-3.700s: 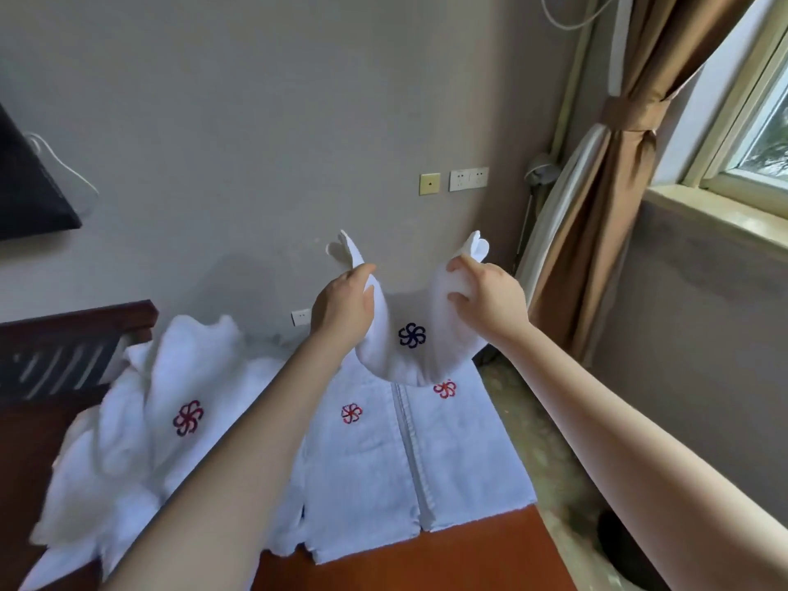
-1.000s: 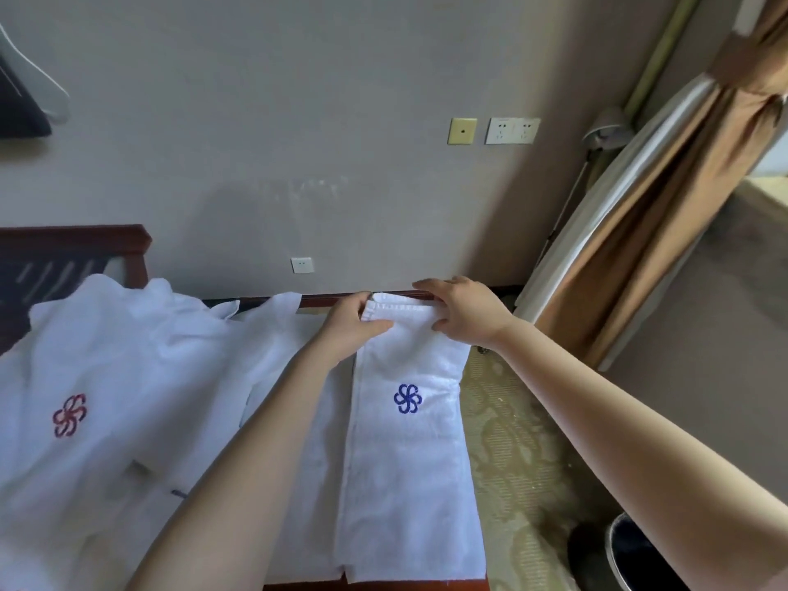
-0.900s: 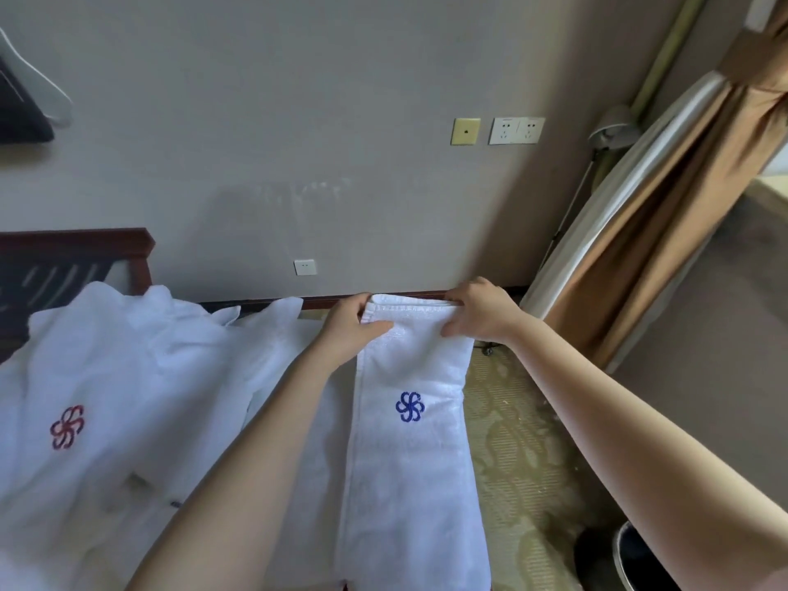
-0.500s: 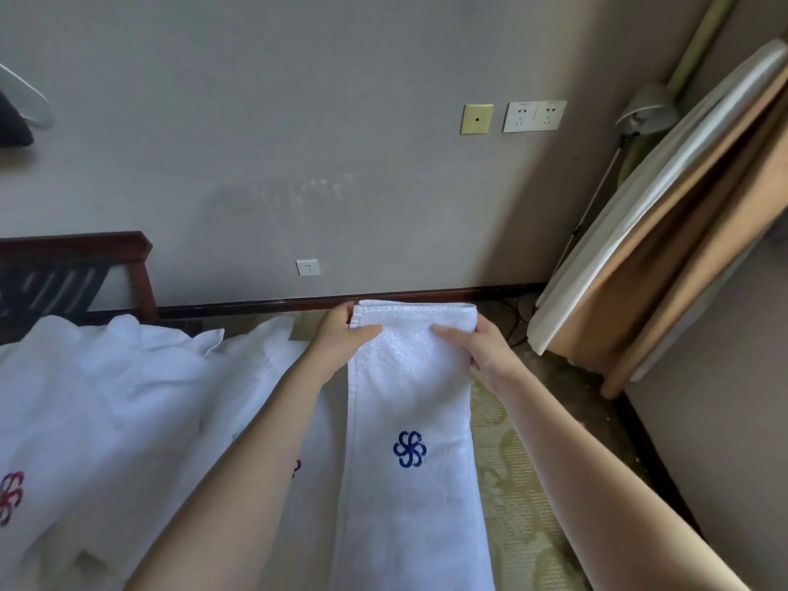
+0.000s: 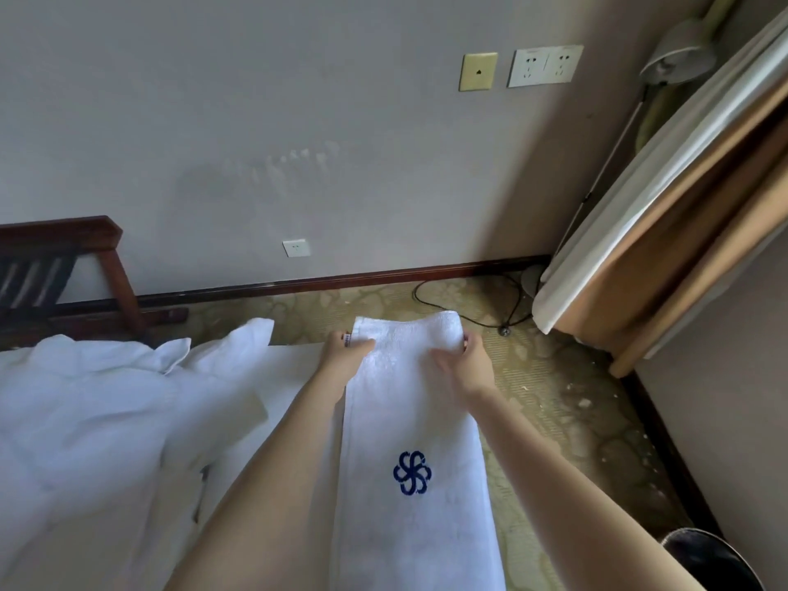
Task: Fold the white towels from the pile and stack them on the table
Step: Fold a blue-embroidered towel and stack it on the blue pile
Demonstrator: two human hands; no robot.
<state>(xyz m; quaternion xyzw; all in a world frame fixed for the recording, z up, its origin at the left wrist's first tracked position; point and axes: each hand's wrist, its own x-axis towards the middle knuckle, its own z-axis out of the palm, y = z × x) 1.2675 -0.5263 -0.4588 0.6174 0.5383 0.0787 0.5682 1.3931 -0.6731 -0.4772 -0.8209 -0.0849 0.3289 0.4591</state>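
One towel (image 5: 412, 424) | lengthwise toward wall (image 5: 256, 121) | left hand (image 5: 343, 357), right hand (image 5: 464, 365) grip far end

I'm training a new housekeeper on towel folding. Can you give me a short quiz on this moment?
1. True or false: the emblem on the folded towel is red.
2. Where do the left hand and right hand hold that towel? A) its far corners B) its near end C) its middle
3. Fill in: the unfolded towel pile lies to the held towel's ___.
Key: 1 false, it is blue; 2 A; 3 left.
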